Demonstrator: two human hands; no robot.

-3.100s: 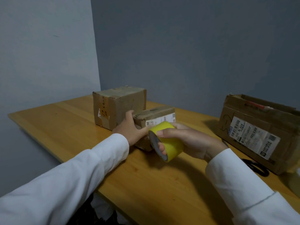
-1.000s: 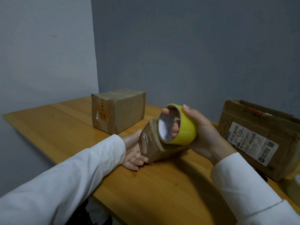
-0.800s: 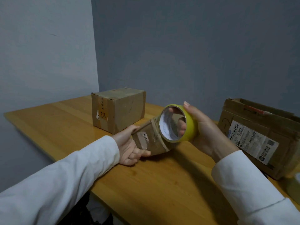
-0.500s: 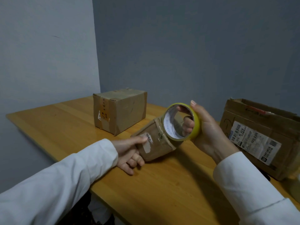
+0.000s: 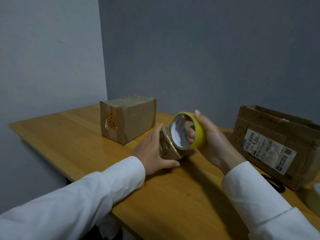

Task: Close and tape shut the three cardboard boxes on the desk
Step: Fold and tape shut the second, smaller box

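A small cardboard box (image 5: 168, 148) stands tilted on the wooden desk (image 5: 69, 135), glossy tape across its near face. My left hand (image 5: 152, 151) lies flat against its left side, fingers straight, thumb along its bottom edge. My right hand (image 5: 213, 141) grips a yellow tape roll (image 5: 188, 130) held against the box's upper right, fingers through the core. A medium box (image 5: 128, 118) sits shut at the back. A large box (image 5: 277, 144) with a shipping label stands at the right, its top flaps raised.
Black scissor handles (image 5: 275, 183) lie in front of the large box. A pale roll-like object (image 5: 314, 196) shows at the right frame edge. Two grey walls meet behind the desk. The desk's near edge runs diagonally under my forearms.
My left hand came up from under the small box and now lies flat on its left side. The box stays tilted with the tape roll against it.
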